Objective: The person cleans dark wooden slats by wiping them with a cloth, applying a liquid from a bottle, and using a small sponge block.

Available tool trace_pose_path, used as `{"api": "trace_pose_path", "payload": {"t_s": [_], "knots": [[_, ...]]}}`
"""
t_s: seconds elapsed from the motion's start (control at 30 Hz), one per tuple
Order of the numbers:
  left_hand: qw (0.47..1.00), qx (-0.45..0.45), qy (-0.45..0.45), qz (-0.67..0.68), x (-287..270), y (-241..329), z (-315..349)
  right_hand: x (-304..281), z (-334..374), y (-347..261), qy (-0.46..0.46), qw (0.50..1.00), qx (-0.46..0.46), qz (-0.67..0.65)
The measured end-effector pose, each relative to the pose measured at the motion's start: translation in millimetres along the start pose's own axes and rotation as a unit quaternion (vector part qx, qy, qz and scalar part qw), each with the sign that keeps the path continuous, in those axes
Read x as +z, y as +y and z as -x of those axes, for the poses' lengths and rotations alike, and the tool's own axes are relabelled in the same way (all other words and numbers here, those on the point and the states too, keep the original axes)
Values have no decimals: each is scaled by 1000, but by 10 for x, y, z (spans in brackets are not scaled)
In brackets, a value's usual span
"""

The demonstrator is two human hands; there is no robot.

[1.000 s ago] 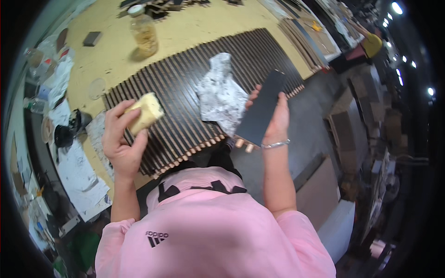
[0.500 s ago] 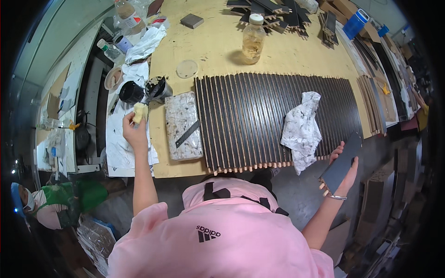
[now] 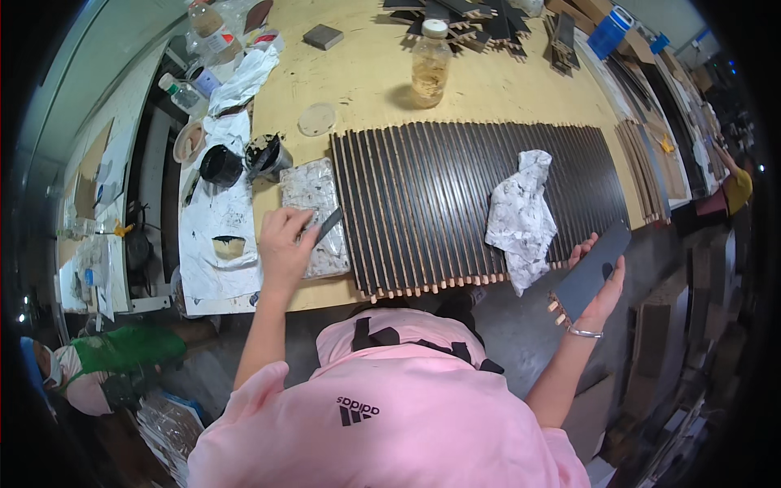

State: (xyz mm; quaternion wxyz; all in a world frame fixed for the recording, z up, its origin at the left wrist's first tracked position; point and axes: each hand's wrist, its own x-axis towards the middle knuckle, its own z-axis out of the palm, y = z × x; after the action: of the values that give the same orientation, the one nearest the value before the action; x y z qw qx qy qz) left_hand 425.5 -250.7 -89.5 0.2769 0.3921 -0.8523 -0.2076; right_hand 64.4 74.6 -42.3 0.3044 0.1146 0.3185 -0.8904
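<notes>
My left hand [image 3: 286, 244] is over the block wrapped in stained clear plastic [image 3: 325, 264], its fingers closed on the lower end of a thin dark flat strip [image 3: 329, 223] lying there. My right hand [image 3: 604, 294] holds a dark painted slat [image 3: 587, 272] tilted beyond the table's front edge; pale wooden dowels stick out of its lower end. Left of my left hand, a yellowish sponge [image 3: 229, 247] with a dark-stained edge rests on a white cloth [image 3: 213, 281]. Many dark slats [image 3: 415, 211] lie side by side, with a crumpled stained white rag [image 3: 522, 220] on top.
Two black-smeared cups [image 3: 221, 167] stand behind the sponge. A capped bottle of amber liquid [image 3: 430, 69] is behind the slat row. More dark slats [image 3: 480, 24] are heaped at the back. Co-workers are at far left, in a green apron [image 3: 134, 358], and far right [image 3: 736, 191].
My left hand has let go of the sponge onto the white cloth and moved right to the dark strip on the wrapped block. My right hand still holds the slat.
</notes>
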Motion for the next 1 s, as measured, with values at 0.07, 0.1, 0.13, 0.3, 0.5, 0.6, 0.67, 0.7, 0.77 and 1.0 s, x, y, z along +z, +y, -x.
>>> {"api": "trace_pose_path", "payload": {"t_s": [0.07, 0.1, 0.13, 0.3, 0.5, 0.6, 0.67, 0.7, 0.77, 1.0], "knots": [[1000, 18, 0, -16, 98, 49, 81, -3, 36, -19, -30, 999, 34, -25], [999, 29, 3, -35, 155, 83, 131, 23, 52, 3, 2, 999, 26, -37], [998, 48, 0, -42, 178, 83, 182, 40, 35, 19, 18, 999, 25, -43], [995, 86, 6, -44, 179, 83, 515, 160, -143, 87, 36, 998, 16, -49], [996, 81, 42, -20, 228, 239, 772, 123, -328, -72, -7, 994, 32, -100], [995, 43, 85, 17, 315, 241, 885, 120, -315, -193, -9, 993, 33, -114], [992, 11, 87, 91, 367, 560, 828, 79, -291, -267, -20, 991, 31, -128], [982, -23, 88, 164, 412, 790, 769, 53, -273, -302, -31, 989, 30, -141], [956, -20, 68, 285, 522, 1511, 576, 73, -208, -334, -8, 990, 31, -136], [890, 220, -123, 380, 997, 3125, 405, -213, 58, -551, 23, 988, 42, -147]]}}
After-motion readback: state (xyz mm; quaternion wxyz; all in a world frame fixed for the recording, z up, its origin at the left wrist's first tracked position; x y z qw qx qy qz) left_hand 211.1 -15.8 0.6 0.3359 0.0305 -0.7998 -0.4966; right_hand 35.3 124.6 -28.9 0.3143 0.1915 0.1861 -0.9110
